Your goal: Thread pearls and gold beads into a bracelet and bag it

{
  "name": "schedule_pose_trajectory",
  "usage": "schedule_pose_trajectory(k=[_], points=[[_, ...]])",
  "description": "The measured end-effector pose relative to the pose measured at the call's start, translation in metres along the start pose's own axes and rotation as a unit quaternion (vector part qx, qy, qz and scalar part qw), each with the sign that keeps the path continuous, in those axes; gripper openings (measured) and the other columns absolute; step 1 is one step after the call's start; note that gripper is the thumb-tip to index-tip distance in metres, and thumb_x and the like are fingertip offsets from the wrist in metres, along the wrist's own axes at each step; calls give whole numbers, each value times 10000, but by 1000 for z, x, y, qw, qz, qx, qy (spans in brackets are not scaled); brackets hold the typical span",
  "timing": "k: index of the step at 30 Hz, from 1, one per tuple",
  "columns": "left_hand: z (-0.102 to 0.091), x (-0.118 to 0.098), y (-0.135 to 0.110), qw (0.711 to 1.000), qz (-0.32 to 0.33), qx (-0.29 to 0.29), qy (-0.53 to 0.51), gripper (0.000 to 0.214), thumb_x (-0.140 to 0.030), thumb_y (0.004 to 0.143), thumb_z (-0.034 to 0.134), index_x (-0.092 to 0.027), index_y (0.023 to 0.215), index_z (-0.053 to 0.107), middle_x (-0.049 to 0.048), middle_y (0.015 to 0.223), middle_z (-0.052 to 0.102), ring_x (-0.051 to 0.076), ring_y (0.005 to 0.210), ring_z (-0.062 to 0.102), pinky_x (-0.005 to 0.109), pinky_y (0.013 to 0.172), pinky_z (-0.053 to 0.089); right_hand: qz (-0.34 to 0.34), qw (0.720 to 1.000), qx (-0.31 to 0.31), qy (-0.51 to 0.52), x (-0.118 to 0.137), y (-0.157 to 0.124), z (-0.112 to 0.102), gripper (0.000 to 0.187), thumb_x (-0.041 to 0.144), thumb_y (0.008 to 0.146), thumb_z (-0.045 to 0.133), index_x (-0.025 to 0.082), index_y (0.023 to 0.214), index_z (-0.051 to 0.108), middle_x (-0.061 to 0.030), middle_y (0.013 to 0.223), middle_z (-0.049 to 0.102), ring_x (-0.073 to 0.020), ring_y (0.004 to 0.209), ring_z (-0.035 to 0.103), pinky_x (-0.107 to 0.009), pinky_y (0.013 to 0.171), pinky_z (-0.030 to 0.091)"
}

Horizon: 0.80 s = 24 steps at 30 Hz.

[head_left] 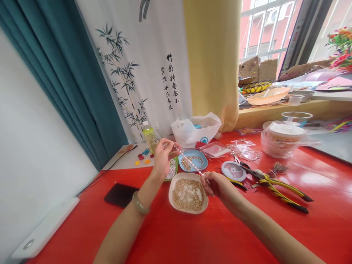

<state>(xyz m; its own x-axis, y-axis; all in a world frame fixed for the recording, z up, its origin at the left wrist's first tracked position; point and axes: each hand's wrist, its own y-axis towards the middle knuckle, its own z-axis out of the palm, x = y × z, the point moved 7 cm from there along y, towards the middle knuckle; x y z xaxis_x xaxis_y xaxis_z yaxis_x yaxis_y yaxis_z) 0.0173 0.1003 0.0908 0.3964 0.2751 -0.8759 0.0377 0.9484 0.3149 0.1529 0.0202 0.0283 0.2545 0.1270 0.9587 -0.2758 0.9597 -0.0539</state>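
Observation:
A strand of small pale beads [189, 160] runs taut on a slant between my two hands. My left hand [164, 156] pinches its upper end, and my right hand [217, 186] grips the lower end nearer to me. Below the strand sits a white dish [171, 194] of small gold beads. Behind it, a blue dish [205, 163] holds more gold beads. A green dish [176, 165] with whitish beads is partly hidden behind my left hand. A spool of clear thread [233, 171] lies to the right of my right hand.
Pliers with yellow-black handles [283, 190] and scissors [244, 165] lie at the right. A white plastic bag [196, 130], a drink bottle [149, 135] and a wrapped tub [286, 137] stand at the back. A black phone [121, 195] lies left on the red table [176, 242].

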Motion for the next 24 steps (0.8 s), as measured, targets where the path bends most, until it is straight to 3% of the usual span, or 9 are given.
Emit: schedule_pose_trajectory(k=[3,7,10,15,20,24], points=[[3,0,-2,1000,-6,7,13,153,-234,713,581,-176,713,439,-18,667,615,92,590,604,168,525,463,5,1000,18,1,-2,2,1,169,262,651,386,179,514,440,25,433,419,-92,431,359,-243,464,271],[3,1,-2,999,-8,11,29,176,-258,711,582,-182,720,423,-23,669,613,93,555,607,173,518,462,-1,1000,8,1,0,1,0,117,254,639,410,179,559,451,87,440,217,-65,404,137,-227,401,109],[2,1,-1,999,-9,15,38,176,-264,714,576,-188,731,418,-24,674,614,99,548,608,179,514,463,-11,1000,-18,-9,4,-1,-3,131,245,647,400,166,589,486,94,460,162,-71,435,67,-240,416,48],[4,1,-1,998,-6,23,56,159,-265,727,560,-190,730,420,-25,679,616,95,529,600,176,489,459,-38,998,-46,-22,8,-3,-6,185,272,678,424,171,530,472,92,416,181,-71,422,100,-252,426,66],[9,1,-5,996,-5,34,82,150,-275,732,556,-189,731,433,-21,678,622,98,514,596,173,463,453,-35,999,-13,-10,4,0,-3,173,251,651,402,185,491,422,46,402,345,-84,416,283,-250,441,182],[10,3,-5,996,-12,38,86,161,-277,720,569,-188,725,435,-22,663,624,96,492,589,171,452,450,-26,1000,-8,5,1,2,-3,116,251,624,398,184,541,442,84,430,223,-67,405,143,-240,417,107]])
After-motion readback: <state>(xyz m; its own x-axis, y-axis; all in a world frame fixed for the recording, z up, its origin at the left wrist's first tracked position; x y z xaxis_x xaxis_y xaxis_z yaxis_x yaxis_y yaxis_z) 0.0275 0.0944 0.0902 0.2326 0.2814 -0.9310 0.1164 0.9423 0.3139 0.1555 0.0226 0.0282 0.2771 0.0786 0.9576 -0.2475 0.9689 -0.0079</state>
